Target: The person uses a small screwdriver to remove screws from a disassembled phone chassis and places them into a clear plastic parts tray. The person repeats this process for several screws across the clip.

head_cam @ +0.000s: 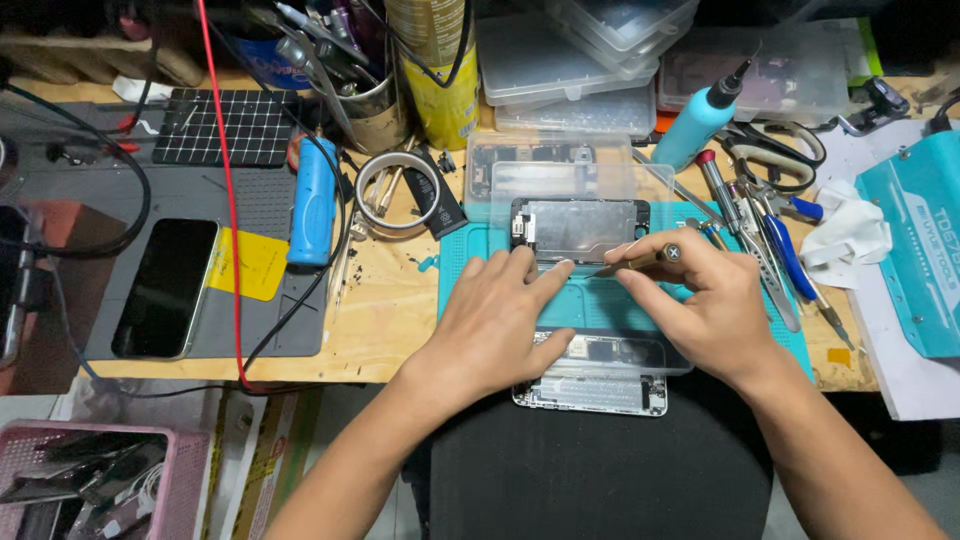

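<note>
The right hand [705, 305] had its grip pinched tight on a thin screwdriver [636, 262]. The thumb and fingers were closed around the brass handle, and the tip pointed left toward the bottom edge of an open phone [580, 229]. The tip looked to be at that edge, but it was too small to tell if it touched.

The left hand [495, 325] lay flat just beside it. It held nothing. Its fingers were spread and loose, and the pointing finger [552, 277] pressed down at the bottom edge of the open phone, close to the tool tip.

The open phone lay face down on a teal mat [455, 285] on the wooden counter [385, 310]. Its back was off, so the shiny plate inside showed. A clear plastic box [570, 165] sat touching its far side.

Nearer the person, under both wrists, lay another phone part [600, 385], silver and long, hanging partly over the counter's edge.

To the right of the mat lay many tools close together: tweezers [765, 260], a blue-handled tool [790, 255], and black scissors [780, 150]. A light blue bottle [700, 120] with a black tip leaned there too.

To the left, well apart from the hands, a blue tube [313, 200] lay on a grey mat [260, 330]. A black phone [165, 287] rested on that grey mat with its dark screen up, beside a yellow card [250, 265]. A red wire [228, 200] ran across the grey mat.
</note>
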